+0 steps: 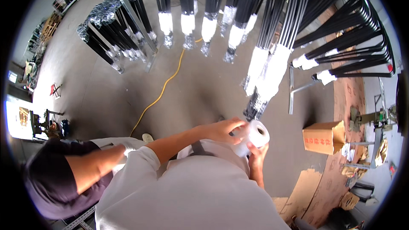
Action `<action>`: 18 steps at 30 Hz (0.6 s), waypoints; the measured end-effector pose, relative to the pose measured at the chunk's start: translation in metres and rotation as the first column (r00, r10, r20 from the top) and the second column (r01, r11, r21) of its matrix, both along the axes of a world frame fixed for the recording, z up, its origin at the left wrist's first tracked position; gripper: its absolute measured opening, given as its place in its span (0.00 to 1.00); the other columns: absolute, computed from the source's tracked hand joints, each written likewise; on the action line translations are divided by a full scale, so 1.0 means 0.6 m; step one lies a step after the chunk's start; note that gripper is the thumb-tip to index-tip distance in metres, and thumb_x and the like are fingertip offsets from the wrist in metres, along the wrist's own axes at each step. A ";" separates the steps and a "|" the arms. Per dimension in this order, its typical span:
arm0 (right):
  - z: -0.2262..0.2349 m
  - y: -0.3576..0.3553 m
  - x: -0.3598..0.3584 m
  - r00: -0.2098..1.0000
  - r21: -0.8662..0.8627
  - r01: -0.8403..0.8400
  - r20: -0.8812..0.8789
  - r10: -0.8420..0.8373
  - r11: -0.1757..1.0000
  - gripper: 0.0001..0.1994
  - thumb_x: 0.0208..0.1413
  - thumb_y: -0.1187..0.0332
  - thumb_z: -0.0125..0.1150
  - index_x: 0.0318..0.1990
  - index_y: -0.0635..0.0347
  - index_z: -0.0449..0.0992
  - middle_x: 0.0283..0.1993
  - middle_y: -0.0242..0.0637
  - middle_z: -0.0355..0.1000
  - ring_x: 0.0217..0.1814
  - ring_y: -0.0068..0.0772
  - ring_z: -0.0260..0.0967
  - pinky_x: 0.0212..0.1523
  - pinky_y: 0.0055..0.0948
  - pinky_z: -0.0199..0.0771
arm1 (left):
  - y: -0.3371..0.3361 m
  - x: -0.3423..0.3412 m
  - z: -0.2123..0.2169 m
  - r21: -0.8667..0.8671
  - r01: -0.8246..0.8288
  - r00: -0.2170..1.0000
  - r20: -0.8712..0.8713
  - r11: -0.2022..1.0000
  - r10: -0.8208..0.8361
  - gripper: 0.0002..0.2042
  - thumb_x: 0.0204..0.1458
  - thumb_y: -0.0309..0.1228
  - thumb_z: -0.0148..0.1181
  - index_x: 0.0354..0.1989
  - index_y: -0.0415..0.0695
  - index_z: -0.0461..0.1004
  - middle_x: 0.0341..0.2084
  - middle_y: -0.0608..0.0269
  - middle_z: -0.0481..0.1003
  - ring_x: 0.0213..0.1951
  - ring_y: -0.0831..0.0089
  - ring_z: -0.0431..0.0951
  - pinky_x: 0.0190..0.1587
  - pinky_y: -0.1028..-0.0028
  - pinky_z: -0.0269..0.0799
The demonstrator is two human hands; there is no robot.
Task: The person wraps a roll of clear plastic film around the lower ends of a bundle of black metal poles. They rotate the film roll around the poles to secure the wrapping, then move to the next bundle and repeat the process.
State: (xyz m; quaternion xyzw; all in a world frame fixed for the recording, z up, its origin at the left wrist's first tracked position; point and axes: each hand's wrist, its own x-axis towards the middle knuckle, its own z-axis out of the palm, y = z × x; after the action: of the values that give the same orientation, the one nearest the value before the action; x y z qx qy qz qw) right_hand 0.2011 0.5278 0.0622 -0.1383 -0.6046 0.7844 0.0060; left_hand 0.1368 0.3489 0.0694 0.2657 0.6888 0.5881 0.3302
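A roll of clear plastic stretch film (258, 132) is held in front of my body, its hollow core facing up and away. My right hand (257, 156) grips it from the right and below, thumb against its side. My left hand (225, 131) has its fingers curled against the roll's left side; whether they pinch a loose edge of film is too blurred to tell. Just beyond the roll hangs a bundle of black tubes (294, 15), its lower end wrapped in white sheet (272, 70) and dark shiny film (255, 105).
More wrapped black tube bundles (209, 0) hang in a row ahead, others (362, 34) at right. A metal post (132, 12) stands left. A yellow cable (164, 87) crosses the floor. A cardboard box (324, 138) sits right. Another person's arm (96, 170) is close at my left.
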 end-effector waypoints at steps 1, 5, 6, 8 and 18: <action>-0.004 0.009 0.002 1.000 -0.004 0.012 -0.008 -0.012 1.000 0.38 0.23 0.60 0.70 0.47 0.66 0.60 0.43 0.38 0.64 0.45 0.31 0.62 0.48 0.31 0.61 | -0.005 -0.010 -0.001 0.134 0.020 1.000 0.004 0.991 -0.020 0.24 0.47 0.27 0.53 0.55 0.39 0.57 0.47 0.55 0.62 0.48 0.68 0.66 0.53 0.71 0.59; -0.011 0.033 0.008 0.999 0.051 0.024 -0.028 -0.023 0.998 0.38 0.23 0.61 0.68 0.47 0.65 0.61 0.41 0.38 0.63 0.44 0.31 0.61 0.47 0.31 0.60 | 0.004 -0.058 -0.035 0.149 -0.059 0.994 -0.078 0.987 0.072 0.22 0.49 0.22 0.49 0.55 0.41 0.57 0.37 0.58 0.70 0.44 0.73 0.69 0.52 0.72 0.61; -0.014 0.036 0.007 0.999 0.054 0.032 -0.031 -0.030 0.998 0.38 0.23 0.61 0.68 0.47 0.65 0.61 0.41 0.38 0.63 0.44 0.31 0.61 0.47 0.31 0.60 | 0.007 -0.069 -0.038 0.181 -0.148 0.983 -0.078 0.972 0.164 0.23 0.49 0.22 0.49 0.56 0.42 0.55 0.37 0.58 0.71 0.43 0.74 0.70 0.51 0.72 0.62; -0.019 0.038 0.003 0.998 0.058 0.043 -0.038 -0.041 0.997 0.38 0.23 0.60 0.68 0.47 0.66 0.61 0.41 0.38 0.63 0.44 0.31 0.60 0.47 0.30 0.59 | 0.005 -0.089 -0.043 0.246 -0.320 0.935 -0.071 0.915 0.347 0.26 0.49 0.22 0.50 0.57 0.42 0.52 0.37 0.59 0.71 0.41 0.75 0.71 0.49 0.72 0.64; -0.046 0.053 -0.008 1.000 -0.145 -0.016 -0.006 0.015 0.989 0.35 0.30 0.61 0.62 0.50 0.69 0.61 0.44 0.40 0.64 0.47 0.32 0.61 0.49 0.30 0.58 | -0.091 -0.218 0.066 0.093 -0.614 0.789 0.071 0.784 0.610 0.29 0.50 0.27 0.48 0.60 0.43 0.45 0.32 0.59 0.71 0.30 0.74 0.72 0.38 0.75 0.69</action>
State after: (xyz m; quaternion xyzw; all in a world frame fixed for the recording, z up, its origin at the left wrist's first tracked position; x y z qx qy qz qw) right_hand 0.1960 0.5596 0.0348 -0.1317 -0.5469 0.8267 -0.0085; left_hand 0.0060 0.2941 0.1089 0.0353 0.6978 0.7054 0.1191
